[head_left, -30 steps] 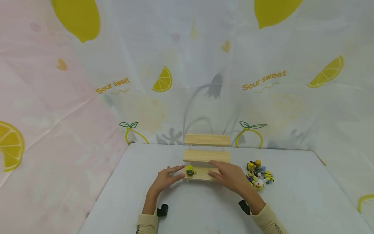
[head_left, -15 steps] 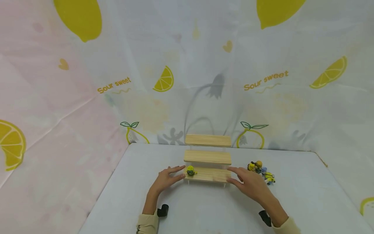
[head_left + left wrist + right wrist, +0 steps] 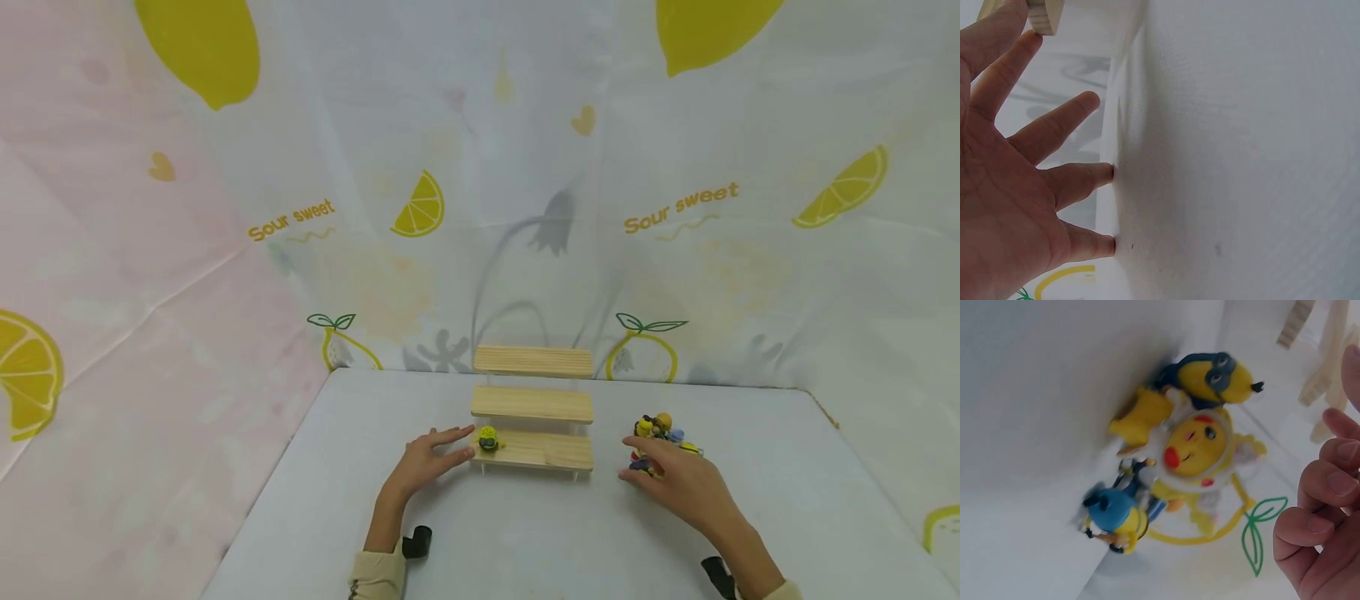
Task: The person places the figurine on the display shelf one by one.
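Observation:
A three-tier wooden display stand [image 3: 557, 450] stands on the white table, with a small yellow-green and dark toy figurine [image 3: 487, 438] at the left of its lowest tier. My left hand [image 3: 426, 465] touches that tier's left end with thumb and index finger, the other fingers spread in the left wrist view. To the right of the stand, my right hand [image 3: 686, 483] hovers before a pile of toy figurines [image 3: 663, 423], thumb and index finger apart. In the right wrist view, a yellow figurine in a white hood [image 3: 1194, 450] lies among minion figurines [image 3: 1210, 378], beyond loosely bent fingers.
Behind the table [image 3: 315, 500] hangs a lemon-print cloth [image 3: 480, 275]. The stand's middle tier [image 3: 532, 403] and top tier [image 3: 532, 361] rise toward it. Black wrist mounts [image 3: 417, 542] sit on both wrists.
My right hand has moved right, from over the lowest tier to the figurine pile. My left hand and the figurine on the stand have stayed in place.

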`<action>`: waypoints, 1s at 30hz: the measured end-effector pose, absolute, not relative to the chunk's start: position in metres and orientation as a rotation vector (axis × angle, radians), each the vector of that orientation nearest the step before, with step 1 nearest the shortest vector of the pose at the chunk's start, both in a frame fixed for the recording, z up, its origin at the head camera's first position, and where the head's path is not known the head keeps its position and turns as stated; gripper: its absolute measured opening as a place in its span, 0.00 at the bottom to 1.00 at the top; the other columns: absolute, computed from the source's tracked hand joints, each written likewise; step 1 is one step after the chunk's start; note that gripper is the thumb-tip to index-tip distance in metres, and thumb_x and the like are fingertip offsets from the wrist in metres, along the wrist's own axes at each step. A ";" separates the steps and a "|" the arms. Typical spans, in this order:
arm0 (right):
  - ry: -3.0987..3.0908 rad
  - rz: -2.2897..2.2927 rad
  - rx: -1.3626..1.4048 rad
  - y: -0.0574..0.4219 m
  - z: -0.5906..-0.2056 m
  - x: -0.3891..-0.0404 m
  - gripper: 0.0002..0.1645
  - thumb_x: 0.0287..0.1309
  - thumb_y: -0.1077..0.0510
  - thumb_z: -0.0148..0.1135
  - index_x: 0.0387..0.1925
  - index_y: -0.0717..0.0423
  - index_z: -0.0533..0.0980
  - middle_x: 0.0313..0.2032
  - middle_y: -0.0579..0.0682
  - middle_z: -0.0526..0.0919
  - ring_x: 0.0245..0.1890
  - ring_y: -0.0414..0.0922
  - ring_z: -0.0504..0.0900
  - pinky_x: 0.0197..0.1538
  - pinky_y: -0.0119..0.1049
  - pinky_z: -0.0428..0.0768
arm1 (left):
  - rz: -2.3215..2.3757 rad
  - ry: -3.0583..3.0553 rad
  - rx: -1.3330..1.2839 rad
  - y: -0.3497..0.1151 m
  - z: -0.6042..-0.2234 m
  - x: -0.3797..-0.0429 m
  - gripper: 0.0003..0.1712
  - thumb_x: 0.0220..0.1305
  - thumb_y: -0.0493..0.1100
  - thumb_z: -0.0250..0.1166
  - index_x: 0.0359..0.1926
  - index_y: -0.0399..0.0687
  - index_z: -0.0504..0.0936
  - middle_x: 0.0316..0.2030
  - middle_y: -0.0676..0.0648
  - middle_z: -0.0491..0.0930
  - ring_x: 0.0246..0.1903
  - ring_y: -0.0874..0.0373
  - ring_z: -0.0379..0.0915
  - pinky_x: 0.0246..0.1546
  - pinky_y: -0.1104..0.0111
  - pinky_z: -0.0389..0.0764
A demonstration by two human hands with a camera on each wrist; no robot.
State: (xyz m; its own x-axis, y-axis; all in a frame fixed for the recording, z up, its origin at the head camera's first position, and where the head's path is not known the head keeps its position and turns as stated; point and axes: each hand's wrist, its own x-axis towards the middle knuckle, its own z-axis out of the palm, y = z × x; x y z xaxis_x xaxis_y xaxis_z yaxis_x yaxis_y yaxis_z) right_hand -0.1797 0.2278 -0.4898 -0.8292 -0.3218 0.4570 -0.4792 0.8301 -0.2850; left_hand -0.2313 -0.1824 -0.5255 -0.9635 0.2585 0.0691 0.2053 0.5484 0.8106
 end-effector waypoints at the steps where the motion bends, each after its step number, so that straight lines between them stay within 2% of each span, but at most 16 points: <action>1: -2.624 0.549 0.591 0.230 -0.490 -0.179 0.28 0.44 0.46 0.80 0.49 0.45 0.83 0.21 0.30 0.63 0.19 0.28 0.60 0.19 0.26 0.60 | 1.410 2.712 0.412 -0.182 -0.525 -0.231 0.28 0.62 0.60 0.68 0.61 0.60 0.81 0.61 0.43 0.75 0.67 0.27 0.52 0.59 0.26 0.33; 7: -2.713 0.537 0.496 0.244 -0.490 -0.175 0.31 0.43 0.47 0.80 0.51 0.45 0.82 0.23 0.34 0.67 0.22 0.31 0.64 0.21 0.29 0.62 | 1.420 2.722 0.471 -0.183 -0.527 -0.233 0.27 0.63 0.58 0.68 0.61 0.58 0.81 0.60 0.43 0.76 0.67 0.30 0.55 0.61 0.27 0.37; 11: -2.788 0.537 0.441 0.251 -0.490 -0.173 0.34 0.42 0.45 0.81 0.54 0.45 0.81 0.32 0.40 0.80 0.27 0.37 0.74 0.24 0.33 0.72 | 1.414 2.719 0.471 -0.183 -0.528 -0.233 0.27 0.63 0.59 0.67 0.61 0.58 0.81 0.60 0.44 0.76 0.67 0.29 0.54 0.60 0.27 0.36; 14: -2.792 0.511 0.438 0.255 -0.490 -0.173 0.37 0.38 0.43 0.81 0.54 0.46 0.81 0.40 0.44 0.83 0.31 0.41 0.78 0.28 0.37 0.76 | 1.415 2.714 0.458 -0.183 -0.527 -0.233 0.27 0.63 0.59 0.68 0.61 0.59 0.81 0.61 0.43 0.76 0.68 0.29 0.54 0.60 0.26 0.35; 17: -2.796 0.467 0.436 0.259 -0.489 -0.174 0.38 0.35 0.42 0.82 0.53 0.49 0.81 0.33 0.43 0.78 0.26 0.39 0.73 0.25 0.34 0.72 | 1.416 2.716 0.446 -0.183 -0.527 -0.233 0.27 0.62 0.60 0.68 0.61 0.59 0.81 0.61 0.43 0.76 0.67 0.28 0.54 0.60 0.26 0.34; 21: -2.851 0.419 0.412 0.262 -0.488 -0.174 0.39 0.33 0.41 0.83 0.50 0.50 0.81 0.27 0.42 0.67 0.24 0.38 0.60 0.23 0.32 0.61 | 1.415 2.719 0.438 -0.183 -0.526 -0.233 0.27 0.62 0.60 0.68 0.61 0.60 0.82 0.61 0.42 0.75 0.67 0.26 0.52 0.58 0.25 0.33; 30: -2.881 0.332 0.416 0.267 -0.495 -0.177 0.37 0.30 0.39 0.83 0.45 0.51 0.82 0.27 0.43 0.60 0.25 0.40 0.57 0.25 0.33 0.58 | 1.418 2.705 0.432 -0.184 -0.526 -0.232 0.27 0.62 0.60 0.68 0.61 0.59 0.81 0.61 0.41 0.75 0.67 0.25 0.50 0.58 0.24 0.31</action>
State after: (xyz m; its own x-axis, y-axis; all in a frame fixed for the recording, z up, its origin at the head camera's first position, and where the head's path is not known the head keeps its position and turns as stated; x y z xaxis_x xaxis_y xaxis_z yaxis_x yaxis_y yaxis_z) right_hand -0.1768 0.2668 -0.4951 -0.9377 -0.2522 0.2390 -0.2999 0.9348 -0.1903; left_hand -0.2316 -0.1836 -0.5259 -0.9591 0.2717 0.0791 0.2196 0.5382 0.8137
